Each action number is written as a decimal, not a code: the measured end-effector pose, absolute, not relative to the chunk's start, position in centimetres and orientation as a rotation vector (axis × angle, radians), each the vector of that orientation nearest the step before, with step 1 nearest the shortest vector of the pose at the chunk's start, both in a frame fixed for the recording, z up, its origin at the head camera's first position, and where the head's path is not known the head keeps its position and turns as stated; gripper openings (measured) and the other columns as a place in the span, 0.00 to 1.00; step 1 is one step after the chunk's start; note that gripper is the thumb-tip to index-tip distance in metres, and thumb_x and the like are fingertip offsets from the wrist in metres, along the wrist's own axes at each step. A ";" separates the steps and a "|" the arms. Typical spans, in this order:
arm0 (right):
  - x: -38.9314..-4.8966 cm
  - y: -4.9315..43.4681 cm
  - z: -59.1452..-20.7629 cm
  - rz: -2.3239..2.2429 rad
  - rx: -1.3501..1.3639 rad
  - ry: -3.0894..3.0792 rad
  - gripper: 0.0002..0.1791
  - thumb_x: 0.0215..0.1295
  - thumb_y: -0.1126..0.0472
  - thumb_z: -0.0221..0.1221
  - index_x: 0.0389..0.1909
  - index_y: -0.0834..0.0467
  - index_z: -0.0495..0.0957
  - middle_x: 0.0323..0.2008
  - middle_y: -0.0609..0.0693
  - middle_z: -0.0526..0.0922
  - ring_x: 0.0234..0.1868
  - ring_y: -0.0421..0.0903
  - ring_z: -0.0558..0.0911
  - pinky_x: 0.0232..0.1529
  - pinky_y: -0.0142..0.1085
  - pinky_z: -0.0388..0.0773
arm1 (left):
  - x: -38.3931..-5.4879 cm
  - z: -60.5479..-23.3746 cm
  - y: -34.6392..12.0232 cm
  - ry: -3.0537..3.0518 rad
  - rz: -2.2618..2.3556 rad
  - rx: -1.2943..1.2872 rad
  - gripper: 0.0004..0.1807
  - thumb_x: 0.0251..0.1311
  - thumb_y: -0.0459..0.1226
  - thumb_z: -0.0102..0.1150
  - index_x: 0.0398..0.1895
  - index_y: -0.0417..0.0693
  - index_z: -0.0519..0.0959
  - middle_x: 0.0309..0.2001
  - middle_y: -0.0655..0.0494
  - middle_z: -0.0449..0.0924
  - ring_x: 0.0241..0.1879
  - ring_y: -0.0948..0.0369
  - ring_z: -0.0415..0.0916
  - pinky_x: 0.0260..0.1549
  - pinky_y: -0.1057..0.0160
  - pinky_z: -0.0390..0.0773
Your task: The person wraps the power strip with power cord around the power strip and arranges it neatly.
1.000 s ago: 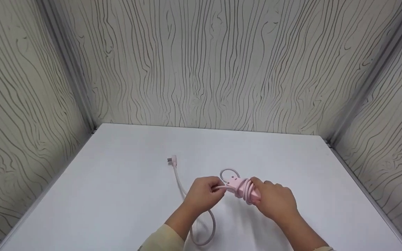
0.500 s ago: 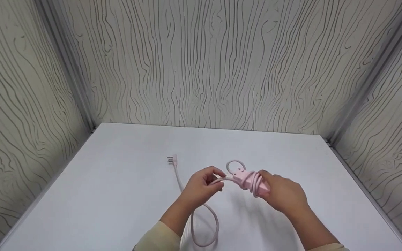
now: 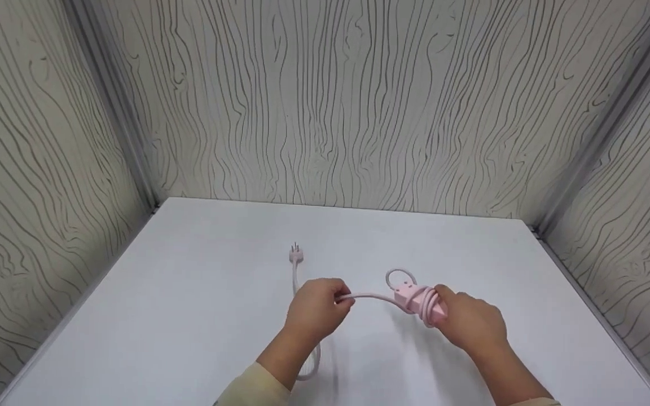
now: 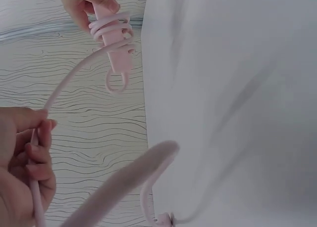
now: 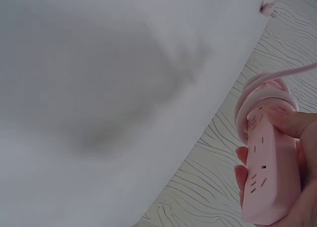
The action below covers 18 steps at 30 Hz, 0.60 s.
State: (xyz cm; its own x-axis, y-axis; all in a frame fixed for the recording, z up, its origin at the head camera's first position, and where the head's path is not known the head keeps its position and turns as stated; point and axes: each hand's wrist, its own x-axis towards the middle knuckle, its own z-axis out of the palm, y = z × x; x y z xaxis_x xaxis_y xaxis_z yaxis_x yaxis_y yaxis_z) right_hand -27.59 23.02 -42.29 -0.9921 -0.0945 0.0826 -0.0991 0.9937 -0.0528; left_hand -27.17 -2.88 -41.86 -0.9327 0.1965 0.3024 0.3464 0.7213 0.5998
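Note:
My right hand (image 3: 474, 321) grips a pink power strip (image 5: 270, 167) by one end, its socket slots showing in the right wrist view. Several turns of its pale pink cord (image 5: 262, 96) wrap the strip's other half, and a small loop sticks out past the end. To the left, my left hand (image 3: 316, 307) pinches the same cord, which runs through its curled fingers (image 4: 39, 162). Between the two hands the cord bows slightly. From the left hand the loose cord hangs in a loop and leads to a plug (image 3: 295, 255), prongs pointing away, farther back on the table.
A white table (image 3: 218, 237) lies beneath both hands. Wood-grain patterned panels (image 3: 325, 101) rise behind it and at both sides, with grey metal posts (image 3: 113, 107) at the corners.
Both hands have drifted apart, the right one farther right with the strip. A longer stretch of cord spans between them. The plug has turned from pointing left to pointing away and shifted slightly right.

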 end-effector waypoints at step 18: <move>-25.5 20.9 -41.3 0.519 1.011 -3.087 0.27 0.47 0.41 0.63 0.53 0.36 0.73 0.40 0.36 0.80 0.35 0.36 0.75 0.33 0.41 0.73 | -29.6 -41.7 -3.7 -2.181 -1.627 -0.913 0.09 0.56 0.45 0.60 0.30 0.50 0.82 0.27 0.62 0.78 0.25 0.68 0.68 0.26 0.70 0.74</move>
